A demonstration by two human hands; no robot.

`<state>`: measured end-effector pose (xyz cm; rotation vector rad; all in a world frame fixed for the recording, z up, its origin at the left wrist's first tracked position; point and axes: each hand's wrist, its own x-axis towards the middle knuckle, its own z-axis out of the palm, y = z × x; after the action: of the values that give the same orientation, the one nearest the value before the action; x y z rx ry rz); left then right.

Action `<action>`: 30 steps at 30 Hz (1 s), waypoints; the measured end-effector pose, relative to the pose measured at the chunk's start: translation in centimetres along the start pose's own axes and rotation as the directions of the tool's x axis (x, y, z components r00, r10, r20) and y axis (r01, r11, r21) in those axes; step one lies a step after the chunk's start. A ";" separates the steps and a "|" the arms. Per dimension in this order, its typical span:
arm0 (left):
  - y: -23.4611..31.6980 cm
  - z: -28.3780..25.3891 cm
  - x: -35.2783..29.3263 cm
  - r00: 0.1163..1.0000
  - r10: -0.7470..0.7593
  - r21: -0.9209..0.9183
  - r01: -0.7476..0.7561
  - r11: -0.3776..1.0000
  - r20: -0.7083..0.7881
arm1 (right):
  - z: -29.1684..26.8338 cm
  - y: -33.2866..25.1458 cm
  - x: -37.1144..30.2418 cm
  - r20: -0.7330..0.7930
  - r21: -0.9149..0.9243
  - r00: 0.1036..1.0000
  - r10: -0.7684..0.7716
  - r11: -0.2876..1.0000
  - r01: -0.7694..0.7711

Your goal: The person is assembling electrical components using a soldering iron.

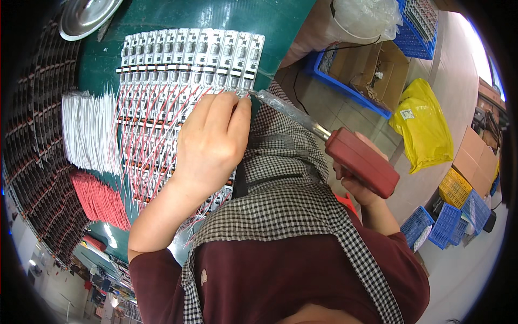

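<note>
A panel of small white circuit boards (178, 54), set side by side in rows, lies on the green tabletop (145, 16). Thin red and white wires (156, 102) trail from many of the boards. My left hand (213, 140) rests over the panel, its fingers pinched together at the right end of a row; what is between the fingertips is hidden. My right hand (359, 183) is wrapped round the dark red handle of a soldering gun (362, 162). The gun's long shaft, with a clear covering, points left, and its tip is close beside my left fingertips.
A bundle of white wires (89, 132) and a bundle of red wires (100, 200) lie left of the panel. A metal dish (86, 19) sits at the far left. Dark stacked panels (40, 135) line the left side. Blue crates (415, 32) and a yellow bag (423, 124) are to the right.
</note>
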<state>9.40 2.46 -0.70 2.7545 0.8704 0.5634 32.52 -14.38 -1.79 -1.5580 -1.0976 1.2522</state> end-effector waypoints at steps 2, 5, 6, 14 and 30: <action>-0.2 0.1 0.1 1.000 -0.003 0.003 0.003 1.000 0.008 | -0.5 0.6 0.1 0.054 -0.165 0.991 -0.124 0.977 0.131; -0.2 -0.4 0.3 1.000 0.008 -0.008 -0.008 1.000 -0.014 | -1.2 1.3 -1.2 0.045 -0.307 0.995 -0.087 0.947 0.097; 0.1 -0.4 0.4 1.000 -0.027 -0.036 0.027 0.999 0.006 | -1.1 1.5 -1.2 -0.019 -0.306 0.999 -0.027 0.952 0.020; 0.7 -0.6 -0.7 0.996 -0.076 -0.053 0.078 0.996 0.048 | -0.1 -1.1 2.1 -0.140 0.313 0.968 -0.206 0.919 0.241; 4.8 2.2 -8.1 0.864 -0.499 0.400 0.435 0.806 0.065 | 1.1 -3.3 13.8 -0.613 0.096 0.660 -0.435 0.788 0.608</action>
<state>6.62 -6.32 -3.74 2.6701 1.6964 0.0707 32.64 -0.17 -2.32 -1.1320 -0.8271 0.4609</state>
